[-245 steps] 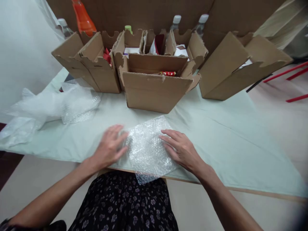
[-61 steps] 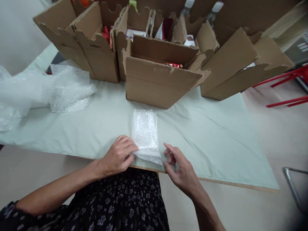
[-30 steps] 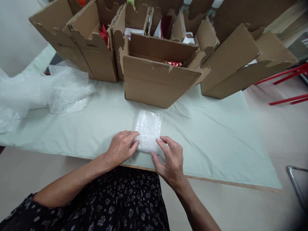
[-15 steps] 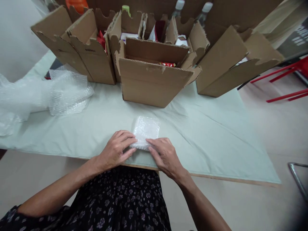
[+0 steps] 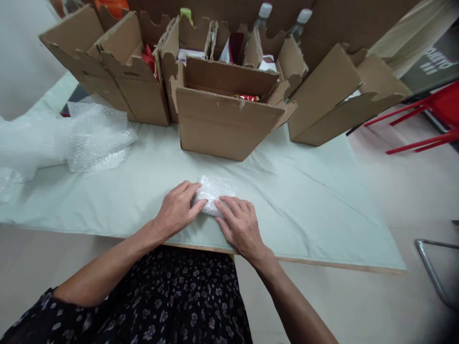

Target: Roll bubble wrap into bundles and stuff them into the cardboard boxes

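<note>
A small piece of folded bubble wrap (image 5: 217, 187) lies flat on the green cloth near the table's front edge. My left hand (image 5: 181, 206) grips its left side, fingers along the far left edge and thumb at the near part. My right hand (image 5: 239, 222) holds the near right part, its fingertips on top and the thumb low at the front edge. Whether anything is wrapped inside the folded piece I cannot tell.
A cardboard box (image 5: 227, 124) stands just beyond my hands, with more open boxes (image 5: 143, 95) behind it and another box (image 5: 322, 114) to the right. Crumpled bubble wrap (image 5: 96, 138) lies at left. Capped bottles (image 5: 263, 16) stand at the back; a red chair (image 5: 435, 112) is beyond the table.
My left fingers have moved forward along the wrap's left edge. My right hand has shifted over more of its right side. The wrap now looks shorter from front to back.
</note>
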Tool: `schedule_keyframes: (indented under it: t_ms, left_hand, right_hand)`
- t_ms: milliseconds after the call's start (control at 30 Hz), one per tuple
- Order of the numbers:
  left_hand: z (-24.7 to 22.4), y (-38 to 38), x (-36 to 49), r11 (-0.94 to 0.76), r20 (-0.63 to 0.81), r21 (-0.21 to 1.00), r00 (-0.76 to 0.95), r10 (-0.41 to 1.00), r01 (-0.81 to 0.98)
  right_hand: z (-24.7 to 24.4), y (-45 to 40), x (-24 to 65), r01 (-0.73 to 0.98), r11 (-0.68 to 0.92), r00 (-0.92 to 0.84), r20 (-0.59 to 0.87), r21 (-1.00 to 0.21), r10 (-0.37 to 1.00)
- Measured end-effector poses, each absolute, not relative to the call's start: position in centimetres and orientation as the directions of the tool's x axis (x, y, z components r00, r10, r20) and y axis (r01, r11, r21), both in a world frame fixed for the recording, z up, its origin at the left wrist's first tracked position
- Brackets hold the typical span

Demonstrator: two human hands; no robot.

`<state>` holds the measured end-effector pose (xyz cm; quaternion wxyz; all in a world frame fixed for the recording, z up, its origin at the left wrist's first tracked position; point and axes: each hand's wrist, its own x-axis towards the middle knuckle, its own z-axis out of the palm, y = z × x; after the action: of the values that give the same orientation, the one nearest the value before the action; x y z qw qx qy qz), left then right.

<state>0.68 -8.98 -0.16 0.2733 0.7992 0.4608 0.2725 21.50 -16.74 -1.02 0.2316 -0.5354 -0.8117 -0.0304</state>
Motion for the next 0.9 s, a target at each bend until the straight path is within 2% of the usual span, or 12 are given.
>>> schedule_keyframes:
  t_ms: [67,167,267,367,433,533,700,900]
  left_hand:
    - [-0.1,-9.8,0.2,-0.289,0.133,0.818,0.326,0.936,0.497]
    - [0.2,-11.2,-0.5,0.018,-0.081,0.967,0.240,0.967,0.254]
    - [0.5,-12.0,-0.1,0.273,-0.258,0.962,0.301,0.918,-0.009]
    - [0.7,-12.0,1.1,0.389,-0.286,0.900,0.409,0.867,-0.197]
    - [0.7,-11.8,2.0,0.436,-0.296,0.862,0.441,0.847,-0.259]
    - [0.6,-11.8,2.7,0.455,-0.320,0.852,0.432,0.843,-0.258]
    - [1.2,-12.0,2.5,0.354,-0.271,0.924,0.410,0.871,-0.142]
    - [3.1,-12.2,2.7,0.214,-0.286,0.958,0.612,0.737,0.191]
  right_hand:
    - [-1.4,-16.1,21.6,0.879,0.390,-0.255,0.424,-0.273,0.869]
    - [-1.5,-15.6,21.6,0.816,0.341,-0.128,0.429,-0.467,0.894]
    - [-0.9,-15.7,21.3,0.708,0.260,-0.036,0.335,-0.657,0.942]
    - [-0.1,-16.3,20.8,0.572,0.152,-0.001,0.184,-0.806,0.983]
    - [0.2,-16.8,20.5,0.480,0.088,-0.002,0.099,-0.873,0.995]
    - [0.3,-17.2,20.4,0.411,0.018,0.002,0.021,-0.912,1.000]
    - [0.0,-17.3,21.4,0.481,0.113,0.022,0.140,-0.869,0.990]
    - [1.2,-16.6,22.5,0.268,0.109,-0.251,0.040,-0.957,0.967]
